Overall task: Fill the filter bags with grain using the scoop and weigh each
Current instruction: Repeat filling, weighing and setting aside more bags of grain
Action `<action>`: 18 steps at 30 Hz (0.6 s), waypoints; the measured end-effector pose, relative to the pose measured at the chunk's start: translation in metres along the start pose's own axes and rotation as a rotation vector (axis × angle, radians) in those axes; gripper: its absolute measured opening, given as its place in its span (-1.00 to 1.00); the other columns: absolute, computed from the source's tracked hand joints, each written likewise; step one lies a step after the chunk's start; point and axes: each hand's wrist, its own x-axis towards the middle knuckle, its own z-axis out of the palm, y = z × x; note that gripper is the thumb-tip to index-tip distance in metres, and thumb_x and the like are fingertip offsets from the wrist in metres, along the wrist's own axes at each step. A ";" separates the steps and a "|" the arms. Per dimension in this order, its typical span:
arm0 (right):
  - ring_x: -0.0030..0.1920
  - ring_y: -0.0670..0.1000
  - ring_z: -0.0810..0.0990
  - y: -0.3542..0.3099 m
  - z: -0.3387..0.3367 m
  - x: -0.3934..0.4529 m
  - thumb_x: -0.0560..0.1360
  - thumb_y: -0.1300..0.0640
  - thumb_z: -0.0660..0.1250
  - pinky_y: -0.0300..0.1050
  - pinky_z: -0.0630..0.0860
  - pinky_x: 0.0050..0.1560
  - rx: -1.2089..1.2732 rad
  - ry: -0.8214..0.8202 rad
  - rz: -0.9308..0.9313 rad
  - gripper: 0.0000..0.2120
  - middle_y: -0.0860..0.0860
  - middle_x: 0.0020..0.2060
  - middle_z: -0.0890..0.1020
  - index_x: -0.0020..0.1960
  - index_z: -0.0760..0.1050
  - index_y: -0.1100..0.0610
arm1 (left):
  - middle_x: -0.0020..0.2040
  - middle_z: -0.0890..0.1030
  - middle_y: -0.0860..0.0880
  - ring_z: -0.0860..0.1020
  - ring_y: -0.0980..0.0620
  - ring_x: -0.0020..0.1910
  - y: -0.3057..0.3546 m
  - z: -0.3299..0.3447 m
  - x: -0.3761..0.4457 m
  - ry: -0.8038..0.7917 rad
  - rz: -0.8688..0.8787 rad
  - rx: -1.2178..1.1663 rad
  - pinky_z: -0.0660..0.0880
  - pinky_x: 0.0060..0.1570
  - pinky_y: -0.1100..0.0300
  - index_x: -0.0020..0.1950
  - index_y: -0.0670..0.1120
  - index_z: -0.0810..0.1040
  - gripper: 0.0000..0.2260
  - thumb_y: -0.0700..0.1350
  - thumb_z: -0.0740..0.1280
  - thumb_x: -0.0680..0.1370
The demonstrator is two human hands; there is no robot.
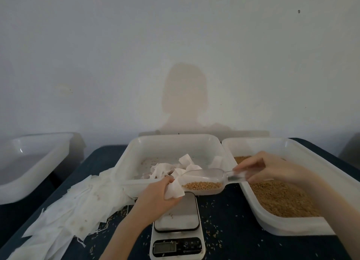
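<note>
Grain (202, 185) is carried in a clear scoop (204, 180), pinched at its handle by right hand (259, 167) fingers. A limp, light filter bag (175, 189) is gripped by the left hand (155, 193) above the scale (177, 226) near the desk's front edge; its mouth is best held at the rim.

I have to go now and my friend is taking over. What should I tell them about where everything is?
Left hand: grips an open filter bag above the scale.
Right hand: holds the clear scoop by its handle, part full of grain, mouth at the bag.
Grain tray sits on the right; middle tray holds several bags; empty bags are piled on the left.
Done: grain scooped.
Left: tip it into the bag, weigh it on the scale, then repeat with the pile. The display is unreadable.
</note>
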 end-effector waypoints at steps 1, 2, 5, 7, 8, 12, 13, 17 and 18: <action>0.09 -0.01 0.62 -0.001 0.000 0.001 0.29 0.08 0.45 -0.14 0.53 0.20 -0.006 -0.009 0.003 -0.64 -0.14 0.04 0.67 0.05 0.64 -0.21 | -0.11 0.57 0.22 0.53 0.30 -0.15 0.000 0.001 0.000 0.000 0.010 0.017 0.48 -0.16 0.33 0.13 0.22 0.38 -0.64 0.25 0.30 0.38; 0.09 -0.01 0.62 -0.001 0.001 0.002 0.29 0.07 0.45 -0.13 0.53 0.21 -0.018 -0.020 0.003 -0.65 -0.13 0.03 0.67 0.05 0.64 -0.22 | -0.10 0.57 0.22 0.52 0.30 -0.15 0.000 0.002 0.001 -0.002 0.023 0.038 0.48 -0.16 0.34 0.14 0.22 0.37 -0.64 0.24 0.31 0.39; 0.08 -0.02 0.62 -0.003 0.004 0.006 0.31 0.06 0.45 -0.15 0.54 0.18 -0.059 -0.052 0.006 -0.66 -0.10 0.03 0.67 0.06 0.64 -0.21 | -0.07 0.54 0.24 0.51 0.31 -0.14 0.001 0.007 0.003 -0.013 0.064 0.088 0.46 -0.19 0.39 0.18 0.18 0.35 -0.62 0.19 0.34 0.42; 0.06 -0.05 0.63 -0.005 0.006 0.009 0.32 0.07 0.44 -0.18 0.55 0.13 -0.073 -0.059 0.016 -0.66 -0.12 0.03 0.67 0.05 0.63 -0.22 | -0.07 0.50 0.27 0.49 0.34 -0.14 0.001 0.010 0.003 -0.017 0.079 0.098 0.45 -0.22 0.40 0.22 0.19 0.32 -0.58 0.19 0.33 0.42; 0.05 -0.08 0.63 -0.007 0.007 0.009 0.33 0.08 0.44 -0.22 0.56 0.09 -0.082 -0.061 0.020 -0.66 -0.15 0.02 0.67 0.05 0.63 -0.23 | -0.07 0.49 0.28 0.48 0.34 -0.14 0.001 0.012 0.004 -0.018 0.081 0.099 0.44 -0.24 0.42 0.24 0.19 0.31 -0.56 0.19 0.33 0.41; -0.07 -0.08 0.64 -0.018 0.009 0.013 0.37 0.17 0.43 -0.34 0.55 -0.02 -0.162 -0.053 0.033 -0.65 -0.16 -0.05 0.68 0.02 0.63 -0.24 | -0.01 0.47 0.24 0.48 0.26 -0.08 -0.001 0.022 0.005 -0.014 0.070 0.127 0.41 -0.16 0.42 0.24 0.16 0.30 -0.54 0.24 0.33 0.42; -0.15 -0.09 0.63 -0.022 0.009 0.015 0.37 0.18 0.43 -0.35 0.55 -0.08 -0.197 -0.044 0.031 -0.65 -0.13 -0.10 0.69 0.00 0.64 -0.24 | -0.01 0.46 0.24 0.47 0.26 -0.07 -0.002 0.024 0.005 -0.008 0.064 0.139 0.40 -0.15 0.42 0.24 0.16 0.30 -0.54 0.25 0.32 0.42; -0.09 -0.35 0.56 -0.047 0.012 0.024 0.36 0.14 0.43 -0.53 0.39 -0.18 -0.487 0.057 -0.010 -0.66 -0.36 -0.16 0.62 0.03 0.61 -0.24 | -0.05 0.43 0.25 0.45 0.27 -0.10 -0.001 0.032 0.008 0.012 0.038 0.135 0.37 -0.18 0.44 0.16 0.16 0.28 -0.58 0.25 0.33 0.40; -0.01 -0.34 0.55 -0.056 0.014 0.027 0.38 0.14 0.40 -0.51 0.36 -0.10 -0.625 0.108 -0.025 -0.65 -0.38 -0.10 0.60 0.08 0.60 -0.22 | -0.07 0.44 0.26 0.46 0.28 -0.12 0.000 0.034 0.008 0.017 0.030 0.117 0.37 -0.20 0.45 0.12 0.18 0.28 -0.60 0.24 0.34 0.40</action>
